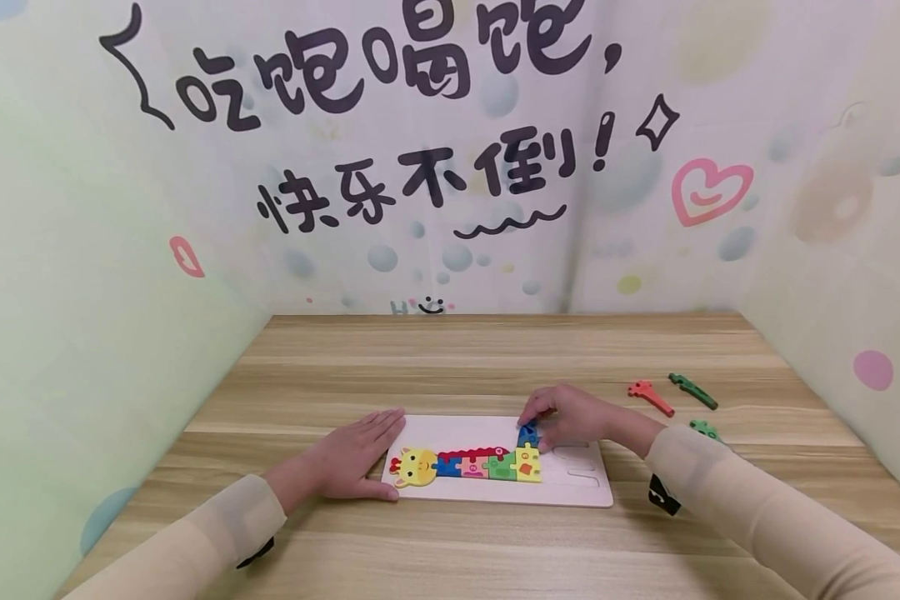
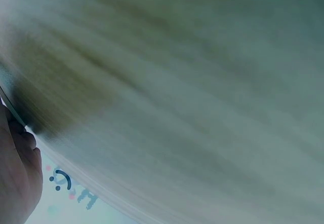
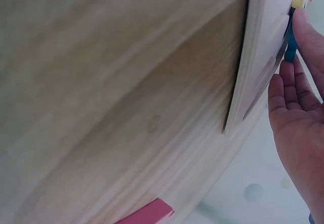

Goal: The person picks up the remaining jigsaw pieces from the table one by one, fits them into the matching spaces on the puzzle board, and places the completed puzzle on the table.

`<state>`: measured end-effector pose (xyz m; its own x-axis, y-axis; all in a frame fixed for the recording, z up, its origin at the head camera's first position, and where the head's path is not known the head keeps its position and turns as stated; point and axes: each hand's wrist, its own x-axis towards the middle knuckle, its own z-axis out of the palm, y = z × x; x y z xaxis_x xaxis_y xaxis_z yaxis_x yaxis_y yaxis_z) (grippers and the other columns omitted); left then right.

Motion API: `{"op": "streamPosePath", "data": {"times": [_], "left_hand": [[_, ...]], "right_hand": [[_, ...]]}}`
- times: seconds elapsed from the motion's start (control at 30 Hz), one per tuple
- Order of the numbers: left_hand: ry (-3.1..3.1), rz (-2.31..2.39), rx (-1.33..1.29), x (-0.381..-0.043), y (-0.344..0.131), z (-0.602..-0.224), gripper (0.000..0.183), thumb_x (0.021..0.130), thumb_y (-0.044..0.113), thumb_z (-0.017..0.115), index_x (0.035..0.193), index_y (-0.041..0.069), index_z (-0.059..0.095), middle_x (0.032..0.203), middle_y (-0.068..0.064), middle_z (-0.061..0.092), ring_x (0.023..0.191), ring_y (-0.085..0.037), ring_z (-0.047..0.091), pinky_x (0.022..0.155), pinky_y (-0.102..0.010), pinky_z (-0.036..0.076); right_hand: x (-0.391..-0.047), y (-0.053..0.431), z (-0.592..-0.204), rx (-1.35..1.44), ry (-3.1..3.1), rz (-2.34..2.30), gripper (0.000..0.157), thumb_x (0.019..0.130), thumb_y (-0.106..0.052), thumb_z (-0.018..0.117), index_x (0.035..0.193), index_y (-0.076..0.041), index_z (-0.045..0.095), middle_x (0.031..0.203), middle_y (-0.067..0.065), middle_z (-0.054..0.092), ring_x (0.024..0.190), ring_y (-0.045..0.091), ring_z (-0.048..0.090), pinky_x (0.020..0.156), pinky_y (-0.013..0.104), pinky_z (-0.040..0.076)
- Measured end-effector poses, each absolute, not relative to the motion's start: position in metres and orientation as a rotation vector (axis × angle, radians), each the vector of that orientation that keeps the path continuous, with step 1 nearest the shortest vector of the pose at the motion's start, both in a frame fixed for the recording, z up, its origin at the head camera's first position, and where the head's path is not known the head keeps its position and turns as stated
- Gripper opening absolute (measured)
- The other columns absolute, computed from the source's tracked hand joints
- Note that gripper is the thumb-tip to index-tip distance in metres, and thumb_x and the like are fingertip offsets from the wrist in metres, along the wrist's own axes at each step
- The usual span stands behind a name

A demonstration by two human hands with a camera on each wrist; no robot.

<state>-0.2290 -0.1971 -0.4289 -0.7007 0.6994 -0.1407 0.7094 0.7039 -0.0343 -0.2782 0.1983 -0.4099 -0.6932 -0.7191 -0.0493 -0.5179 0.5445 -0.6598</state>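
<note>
A pale wooden puzzle board [image 1: 457,429] lies flat on the table. Set in it is a giraffe, with a yellow head [image 1: 417,468] at the left and a neck of numbered coloured pieces [image 1: 474,467]. My left hand [image 1: 348,458] rests at the board's left end, fingers straight and thumb spread along the near corner. Between thumb and fingers, my right hand [image 1: 570,417] pinches a blue puzzle piece [image 1: 527,435] just above the yellow piece [image 1: 527,465]. In the right wrist view the same blue piece [image 3: 291,46] shows at the fingertips. Outlined leg slots [image 1: 583,479] mark the board's right part.
To the right of the board lie a red piece [image 1: 652,397], a dark green piece [image 1: 693,390] and a lighter green piece [image 1: 703,428], partly covered by my right forearm. A printed wall cloth [image 1: 435,250] stands behind the wood-grain table [image 1: 450,358] and along both sides.
</note>
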Motion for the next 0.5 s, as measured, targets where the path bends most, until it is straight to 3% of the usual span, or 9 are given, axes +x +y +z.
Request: {"op": "streamPosePath", "data": {"times": [0.5], "left_hand": [[2.805,-0.11,1.187,-0.2285,-0.1988,-0.4298,0.107,0.083,0.082,0.034,0.154,0.004,0.019,0.161,-0.01,0.017,0.147,-0.022,0.013,0.116,-0.038,0.018]], "right_hand": [[-0.2769,0.197,-0.4093,-0.961,2.501,-0.901,0.036,0.079,-0.013,0.082,0.113,-0.017,0.072,0.108,-0.01,0.062,0.103,0.016,0.057,0.096,0.043,0.046]]}}
